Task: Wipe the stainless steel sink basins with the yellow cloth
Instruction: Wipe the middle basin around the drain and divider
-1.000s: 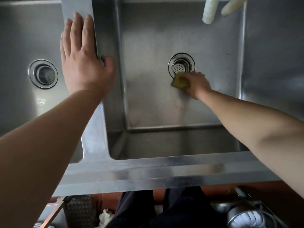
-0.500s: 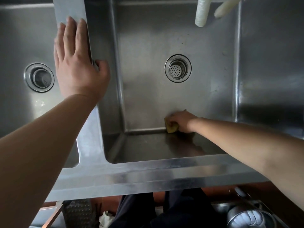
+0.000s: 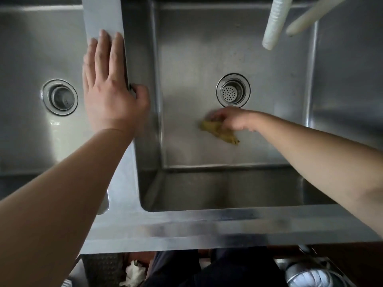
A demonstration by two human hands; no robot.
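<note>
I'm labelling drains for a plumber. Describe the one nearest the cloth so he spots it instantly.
Find the middle basin, where the right hand presses the yellow cloth. Its drain sits just beyond that hand. Unlike the left basin's drain, it has a perforated strainer.

Dim, soft light, glare on the sink's front rim point(image 3: 207, 222), right hand point(image 3: 234, 120) motion-blurred, wide-angle bending at edges.

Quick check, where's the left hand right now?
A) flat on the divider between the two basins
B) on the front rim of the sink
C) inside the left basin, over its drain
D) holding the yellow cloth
A: the left hand lies flat on the divider between the basins, thumb hooked over its edge, while the right hand presses the yellow cloth on the middle basin's floor just below the drain strainer.
</note>
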